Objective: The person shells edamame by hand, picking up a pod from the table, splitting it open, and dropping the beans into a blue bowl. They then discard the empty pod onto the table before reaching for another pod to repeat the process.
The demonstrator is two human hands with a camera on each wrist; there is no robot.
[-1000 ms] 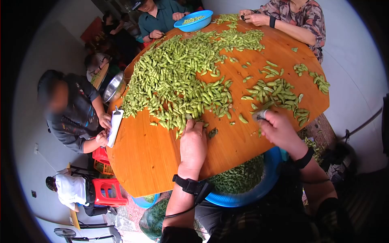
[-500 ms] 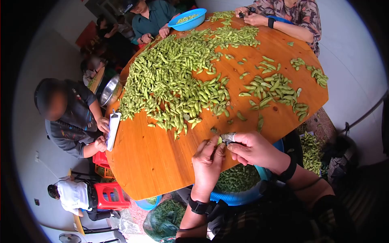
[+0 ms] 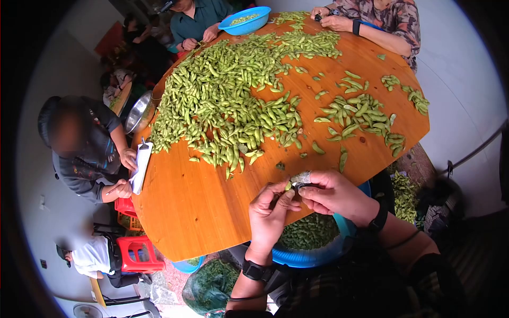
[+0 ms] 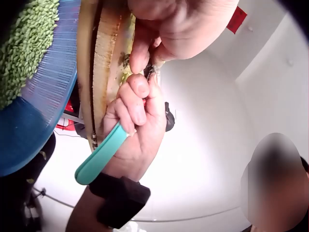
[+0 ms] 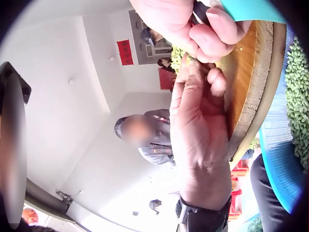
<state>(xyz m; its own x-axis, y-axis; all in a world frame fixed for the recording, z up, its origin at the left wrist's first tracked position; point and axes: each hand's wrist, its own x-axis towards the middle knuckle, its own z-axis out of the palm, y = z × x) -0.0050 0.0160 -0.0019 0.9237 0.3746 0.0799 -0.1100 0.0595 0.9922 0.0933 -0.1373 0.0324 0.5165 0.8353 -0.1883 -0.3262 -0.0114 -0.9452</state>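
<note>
Both hands meet over the table's near edge in the head view. My left hand [image 3: 269, 212] pinches a green soybean pod [image 3: 288, 186] between thumb and fingers. Right beside it, my right hand [image 3: 339, 199] has its fingertips at the pod's end, with a greyish wrap [image 3: 302, 177] on a finger. In the left wrist view, the right hand's fingers curl round a tool with a teal handle [image 4: 101, 157]; its working end is hidden. A large heap of pods [image 3: 228, 100] covers the table's far middle, and a smaller pile [image 3: 360, 114] lies to the right.
Below the wooden table [image 3: 196, 206] sits a blue basin [image 3: 297, 261] of shelled green beans. A blue bowl [image 3: 246, 24] stands at the far edge. Other people sit across the table; one at the left holds a clipboard [image 3: 141, 167]. A red stool [image 3: 139, 254] stands lower left.
My left hand has come back from the heap's edge with a pod, and my right hand has swung left from near the small pile to meet it. Over the last half second both stay together.
</note>
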